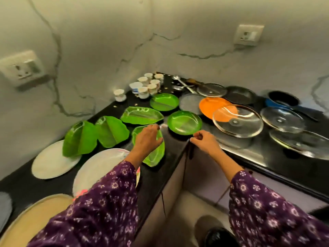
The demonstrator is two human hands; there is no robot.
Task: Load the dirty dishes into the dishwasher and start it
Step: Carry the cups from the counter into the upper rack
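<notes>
Head view: left hand [147, 138] over leaf plate [154, 157], right hand [204, 141] perhaps curled.

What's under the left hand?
A green leaf-shaped plate lies below the left hand on the black counter. The hand and wrist cover its middle, so what lies there cannot be seen.

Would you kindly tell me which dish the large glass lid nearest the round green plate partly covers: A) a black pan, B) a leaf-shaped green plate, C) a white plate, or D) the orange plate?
D: the glass lid lies over the near edge of the orange plate, and the orange shows through the glass.
</notes>
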